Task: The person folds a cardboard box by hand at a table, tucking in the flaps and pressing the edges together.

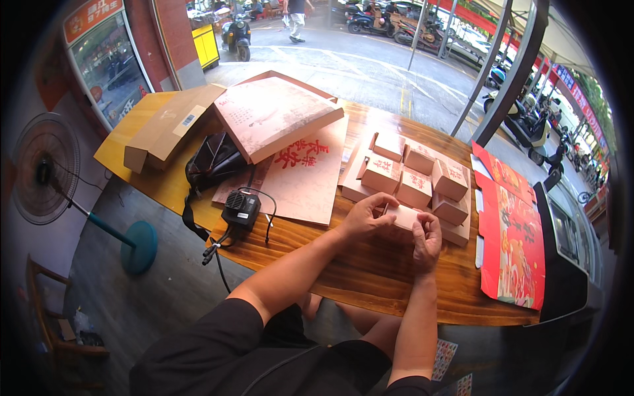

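Observation:
Between both hands, over the near edge of a shallow pink tray (356, 191), is a small pink cardboard box (403, 217). My left hand (367, 215) grips its left side, with thumb and forefinger at the upper corner. My right hand (427, 242) pinches the right side between thumb and bent fingers. Whether the box's flap is fully closed I cannot tell. Several similar small boxes with red characters stand in the tray just beyond, among them a front-left box (381, 173), a middle box (415, 188) and a right-hand box (450, 179).
A large pink carton (280, 116) rests tilted over a printed pink sheet (309, 193). Left of them lie a black bag (215, 161), a brown cardboard box (171, 126) and a black adapter with cables (241, 210). Flat red printed cartons (517, 237) lie at the wooden table's right end.

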The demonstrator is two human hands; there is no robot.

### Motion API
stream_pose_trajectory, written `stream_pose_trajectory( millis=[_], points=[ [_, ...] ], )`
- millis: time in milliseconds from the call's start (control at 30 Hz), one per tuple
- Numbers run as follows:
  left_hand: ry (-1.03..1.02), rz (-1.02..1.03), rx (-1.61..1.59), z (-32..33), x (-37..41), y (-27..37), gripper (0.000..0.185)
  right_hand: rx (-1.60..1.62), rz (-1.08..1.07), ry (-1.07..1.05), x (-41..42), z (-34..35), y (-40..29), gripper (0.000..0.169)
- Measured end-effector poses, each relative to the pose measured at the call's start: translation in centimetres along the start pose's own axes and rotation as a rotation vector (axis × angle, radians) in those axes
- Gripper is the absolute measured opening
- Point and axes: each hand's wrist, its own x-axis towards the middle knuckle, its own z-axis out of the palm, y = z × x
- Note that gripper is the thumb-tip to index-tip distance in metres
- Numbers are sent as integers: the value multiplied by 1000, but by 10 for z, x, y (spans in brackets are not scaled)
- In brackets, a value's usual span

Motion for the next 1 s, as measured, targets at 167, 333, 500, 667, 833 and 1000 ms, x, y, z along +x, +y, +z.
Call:
stream_pose_trajectory(
  millis=[167, 333, 500, 667, 833, 1000],
  points=[
    [-11, 27, -10, -2, 0, -7, 27, -55, -27, -8, 1, 15, -15, 35],
    [-40, 56, 14, 0, 1, -11, 38, -31, 2, -32, 1, 12, -15, 39],
    [-29, 13, 64, 4, -2, 0, 40, -48, 44, -21, 1, 5, -10, 45],
    [-8, 168, 198, 4, -5, 3, 44, -24, 26, -10, 1, 8, -9, 60],
    [222, 22, -22, -3, 1, 6, 32, -7, 10, 24, 2, 1, -4, 68],
    [260, -44, -339, -14, 3, 3, 21, 57, 121, -63, 1, 15, -12, 64]
  ],
)
